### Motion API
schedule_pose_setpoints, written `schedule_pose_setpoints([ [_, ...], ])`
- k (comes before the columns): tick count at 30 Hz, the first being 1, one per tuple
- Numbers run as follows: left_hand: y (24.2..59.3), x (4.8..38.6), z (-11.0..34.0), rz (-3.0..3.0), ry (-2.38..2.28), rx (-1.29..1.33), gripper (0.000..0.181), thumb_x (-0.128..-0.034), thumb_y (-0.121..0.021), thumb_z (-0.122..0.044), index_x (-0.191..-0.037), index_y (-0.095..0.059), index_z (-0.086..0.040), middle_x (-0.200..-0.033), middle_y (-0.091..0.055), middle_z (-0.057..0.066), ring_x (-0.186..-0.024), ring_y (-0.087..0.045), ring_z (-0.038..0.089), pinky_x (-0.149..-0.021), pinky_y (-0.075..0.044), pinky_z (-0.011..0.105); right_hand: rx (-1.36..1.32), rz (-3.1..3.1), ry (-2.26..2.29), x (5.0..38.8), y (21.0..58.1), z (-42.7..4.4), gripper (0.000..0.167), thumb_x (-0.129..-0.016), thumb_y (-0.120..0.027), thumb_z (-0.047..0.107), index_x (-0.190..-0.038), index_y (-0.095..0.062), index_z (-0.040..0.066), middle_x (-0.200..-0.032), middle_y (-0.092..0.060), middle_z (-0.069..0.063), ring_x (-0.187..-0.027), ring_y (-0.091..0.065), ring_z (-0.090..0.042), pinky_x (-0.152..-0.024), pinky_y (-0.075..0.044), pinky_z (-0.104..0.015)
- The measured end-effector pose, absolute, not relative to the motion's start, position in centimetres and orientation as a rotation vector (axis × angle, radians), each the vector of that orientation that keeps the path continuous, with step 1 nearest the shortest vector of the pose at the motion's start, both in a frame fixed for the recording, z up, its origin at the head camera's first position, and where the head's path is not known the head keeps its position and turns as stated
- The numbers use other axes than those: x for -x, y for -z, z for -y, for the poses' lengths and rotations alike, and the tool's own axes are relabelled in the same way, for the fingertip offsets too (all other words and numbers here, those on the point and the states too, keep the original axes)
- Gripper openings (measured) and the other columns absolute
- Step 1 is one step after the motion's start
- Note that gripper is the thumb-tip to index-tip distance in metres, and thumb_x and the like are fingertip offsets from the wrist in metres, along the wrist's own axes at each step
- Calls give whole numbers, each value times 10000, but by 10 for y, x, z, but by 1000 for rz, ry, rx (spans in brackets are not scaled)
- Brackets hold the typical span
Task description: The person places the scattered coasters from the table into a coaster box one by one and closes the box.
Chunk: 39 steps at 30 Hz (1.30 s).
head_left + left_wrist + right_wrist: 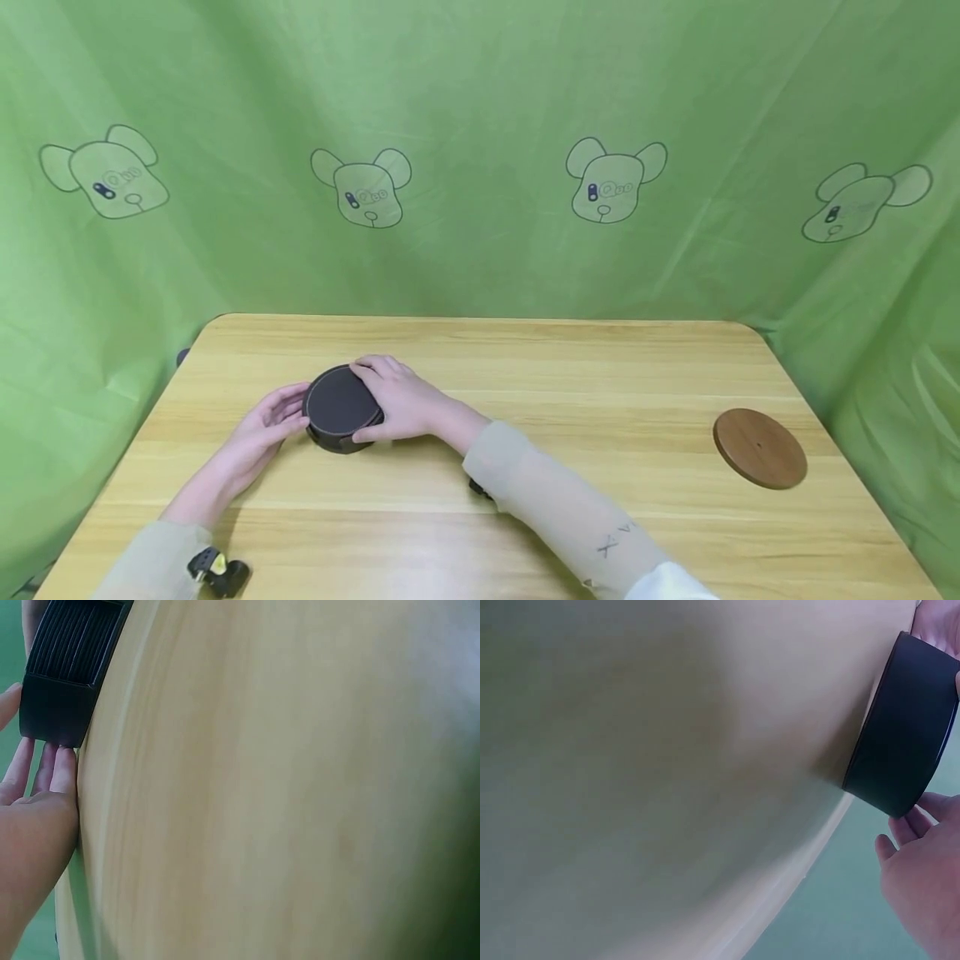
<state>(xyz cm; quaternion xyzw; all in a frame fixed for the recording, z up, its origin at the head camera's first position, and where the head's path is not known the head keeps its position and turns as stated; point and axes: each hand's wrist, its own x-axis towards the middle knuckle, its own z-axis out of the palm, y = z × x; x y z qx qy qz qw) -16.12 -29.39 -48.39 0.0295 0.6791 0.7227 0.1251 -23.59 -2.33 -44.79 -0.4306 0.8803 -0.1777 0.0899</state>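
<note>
Toward the left of the table in the head view is a round black coaster holder (330,440) with a stack of coasters (337,398) in it. Pale stitching rings the top coaster. Ridged edges of the stack show through a gap in the holder's wall in the left wrist view. My right hand (405,402) grips the holder from the right, thumb at the near side and fingers over the far rim. My left hand (251,437) touches the holder's left side with extended fingers and thumb. The holder's smooth wall (904,724) fills the right wrist view's right side.
A brown wooden disc (759,450) with a small hole in its middle lies on the right of the wooden table (570,367). A green curtain (487,100) with printed bear heads hangs behind and beside the table.
</note>
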Motion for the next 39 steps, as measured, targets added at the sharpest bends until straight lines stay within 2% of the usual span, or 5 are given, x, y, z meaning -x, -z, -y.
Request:
schedule_pose_setpoints([
  [3, 484, 161, 293, -1981, -2107, -85, 554, -1041, -582, 37, -1546, -354, 57, -1300, -628, -231, -1201, -600, -72, -1038, -494, 71, 1269, -2614, 566, 236, 449, 14, 1065, -881, -793, 548, -1662, -281, 35, -1692, -346, -138, -1571, -343, -285, -1341, -297, -443],
  [11, 486, 161, 294, -1971, -2130, -107, 486, -1037, -576, 53, -1495, -448, -43, -1309, -640, -224, -1202, -608, -67, -1043, -494, 76, 1181, -2609, 636, 243, 455, -15, 1091, -873, -800, 536, -1666, -258, 18, -1712, -308, -160, -1601, -292, -314, -1352, -260, -489],
  [21, 486, 160, 293, -1976, -2109, -96, 516, -1042, -585, 29, -1523, -399, 15, -1314, -634, -226, -1204, -606, -78, -1048, -488, 69, 1107, -2632, 647, 249, 456, -53, 1085, -885, -803, 517, -1662, -251, -2, -1712, -301, -187, -1605, -277, -364, -1361, -220, -510],
  [39, 486, 162, 295, -1987, -2108, -101, 515, -1037, -584, 40, -1521, -409, 8, -1305, -641, -234, -1205, -605, -76, -1042, -493, 71, 959, -2697, 696, 251, 453, -131, 1043, -887, -834, 446, -1653, -284, -2, -1694, -327, -192, -1578, -314, -399, -1317, -302, -584],
])
